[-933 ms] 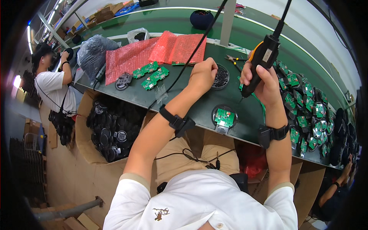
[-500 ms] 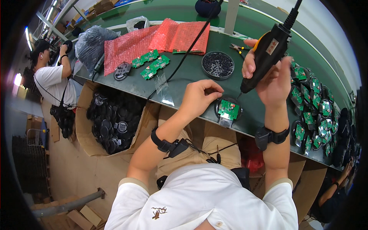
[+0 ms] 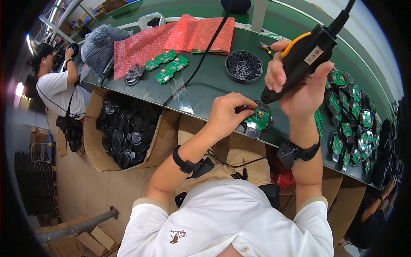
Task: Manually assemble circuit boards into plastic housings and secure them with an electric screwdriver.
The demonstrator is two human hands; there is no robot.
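Observation:
A black electric screwdriver [image 3: 302, 62] with a yellow lever is gripped in my right hand [image 3: 306, 96], its nose tilted down to the left. Below the nose, a green circuit board [image 3: 258, 120] lies in a round black housing [image 3: 269, 116] near the bench's front edge. My left hand [image 3: 227, 113] is closed in a pinch at the board's upper left corner, close to the driver's tip. Whatever those fingertips hold is too small to make out. Beyond the hands stands a round dish [image 3: 244, 82] of small black parts, probably screws.
Many housings with boards [image 3: 353, 111] are heaped at right, beside green strips [image 3: 319, 124]. Pliers [image 3: 266, 48], loose boards [image 3: 172, 68] and red bubble wrap [image 3: 150, 45] lie farther back. A carton [image 3: 96, 154] of black parts stands below left. A person [image 3: 64, 85] works at far left.
My left hand has moved right, bringing its pinched fingers to the board's corner. The screwdriver has come down and slightly left, its nose now closer to the board.

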